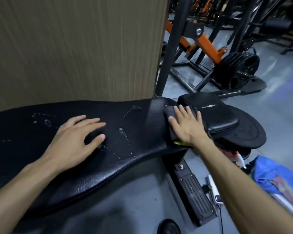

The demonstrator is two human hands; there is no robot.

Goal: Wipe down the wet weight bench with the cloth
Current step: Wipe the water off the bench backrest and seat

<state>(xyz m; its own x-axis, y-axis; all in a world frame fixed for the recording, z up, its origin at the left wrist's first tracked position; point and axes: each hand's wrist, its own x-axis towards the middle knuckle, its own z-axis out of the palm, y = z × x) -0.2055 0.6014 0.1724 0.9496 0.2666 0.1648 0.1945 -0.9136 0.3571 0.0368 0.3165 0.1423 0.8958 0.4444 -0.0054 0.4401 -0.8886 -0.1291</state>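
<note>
Many water drops lie on the black bench pad (139, 132); our left hand (74, 141) rests there, fingers spread, and our right hand (186, 125) presses the dark cloth (170, 114) flat, beside the wooden wall (74, 48).

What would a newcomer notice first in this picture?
Probably the long black weight bench across the middle, marked with trails of water droplets. The left hand rests flat on it, while the right hand presses a dark cloth near its far end. Behind stands an orange-and-black machine.
</note>
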